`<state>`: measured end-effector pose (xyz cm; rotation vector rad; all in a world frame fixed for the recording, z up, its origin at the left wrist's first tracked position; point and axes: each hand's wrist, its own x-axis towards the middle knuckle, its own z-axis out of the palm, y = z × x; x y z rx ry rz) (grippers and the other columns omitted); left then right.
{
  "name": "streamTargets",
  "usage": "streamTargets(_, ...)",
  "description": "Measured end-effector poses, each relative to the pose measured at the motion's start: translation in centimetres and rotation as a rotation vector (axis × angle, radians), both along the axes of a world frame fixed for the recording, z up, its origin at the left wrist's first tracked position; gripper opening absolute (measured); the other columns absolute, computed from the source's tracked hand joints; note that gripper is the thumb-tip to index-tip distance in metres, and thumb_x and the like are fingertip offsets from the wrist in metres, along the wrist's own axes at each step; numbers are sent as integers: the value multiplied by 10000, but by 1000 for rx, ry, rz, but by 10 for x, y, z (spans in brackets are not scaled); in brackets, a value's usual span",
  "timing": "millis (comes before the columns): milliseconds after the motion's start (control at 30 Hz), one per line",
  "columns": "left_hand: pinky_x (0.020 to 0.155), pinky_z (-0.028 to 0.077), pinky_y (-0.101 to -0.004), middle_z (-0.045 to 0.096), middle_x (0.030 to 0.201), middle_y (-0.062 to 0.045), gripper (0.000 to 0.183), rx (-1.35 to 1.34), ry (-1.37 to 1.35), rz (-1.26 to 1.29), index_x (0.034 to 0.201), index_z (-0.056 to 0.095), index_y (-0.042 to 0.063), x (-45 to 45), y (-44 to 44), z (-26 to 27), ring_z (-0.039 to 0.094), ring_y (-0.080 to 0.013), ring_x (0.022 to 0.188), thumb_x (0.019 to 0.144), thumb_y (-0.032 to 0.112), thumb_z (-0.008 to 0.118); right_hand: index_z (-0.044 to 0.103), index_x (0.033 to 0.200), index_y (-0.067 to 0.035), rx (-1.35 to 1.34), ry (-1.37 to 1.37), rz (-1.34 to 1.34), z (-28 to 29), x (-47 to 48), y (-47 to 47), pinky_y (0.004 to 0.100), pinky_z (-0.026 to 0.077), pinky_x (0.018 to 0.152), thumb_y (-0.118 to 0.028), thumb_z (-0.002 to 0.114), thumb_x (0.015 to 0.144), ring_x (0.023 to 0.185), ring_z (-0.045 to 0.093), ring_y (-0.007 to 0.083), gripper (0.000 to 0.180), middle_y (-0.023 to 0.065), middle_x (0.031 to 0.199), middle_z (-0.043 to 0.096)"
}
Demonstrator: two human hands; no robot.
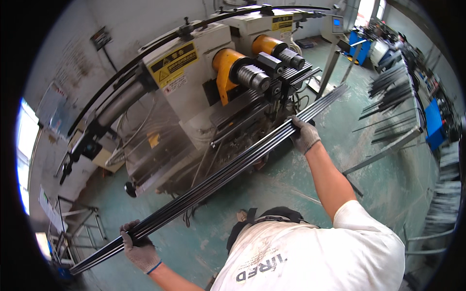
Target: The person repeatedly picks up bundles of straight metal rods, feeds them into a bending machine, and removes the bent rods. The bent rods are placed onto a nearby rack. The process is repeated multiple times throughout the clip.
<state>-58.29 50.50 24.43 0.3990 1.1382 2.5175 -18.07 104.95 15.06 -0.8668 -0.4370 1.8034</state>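
A bundle of long, thin metal bars [214,178] slants across the view from lower left to upper right. Near its lower end my left hand [140,251], in a grey knitted glove, is closed around the bars. My right hand [305,135], gloved the same way, grips them farther up. Just beyond the bundle stands a white industrial machine [182,83] with orange roller housings [225,60] and ridged metal spindles [255,77]. More thin bars [296,74] lie on the machine's bed beside the spindles.
On the right, a metal rack [386,151] carries many dark rods [391,87]. A control panel with a lit screen [337,22] stands at the back, near a blue cabinet [358,43]. A metal post [329,72] rises beyond my right hand. A metal frame [89,222] stands at lower left.
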Motion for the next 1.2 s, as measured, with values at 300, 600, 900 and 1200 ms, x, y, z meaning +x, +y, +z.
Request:
streamTargets(300, 1137, 534, -483, 740, 1184, -178, 345, 8, -350, -35, 1180, 703, -74, -58, 133, -61, 702, -336, 1149, 1087, 256, 666, 733, 1261, -75, 19, -66, -22, 40, -54, 112, 455, 601, 891, -390, 735, 1050, 1012, 734, 238, 379, 53, 1164, 789)
streamTargets(600, 1147, 546, -461, 755, 1237, -192, 312, -40, -504, -16, 1187, 725, -42, -40, 253, -97, 710, -325, 1193, 1124, 242, 614, 764, 1270, -70, 60, 102, 35, 25, -99, 202, 411, 613, 869, -321, 734, 1007, 1009, 766, 258, 364, 95, 1137, 806)
streamTargets(900, 1165, 525, -501, 762, 1273, -183, 296, -55, -539, -121, 1236, 734, -41, 9, 358, -73, 712, -339, 1211, 1109, 208, 637, 764, 1199, -117, 762, -469, -44, -83, -112, 246, 393, 594, 880, -209, 672, 936, 1007, 772, 306, 294, 163, 1149, 803)
streamTargets(1200, 1202, 487, -504, 764, 1275, -170, 361, -30, -461, 113, 1229, 733, -63, -68, 296, -86, 678, -320, 1267, 1114, 261, 623, 697, 1247, 9, 88, -265, -22, 8, -123, 204, 379, 561, 964, -224, 502, 1083, 1112, 722, 286, 345, 103, 1195, 766)
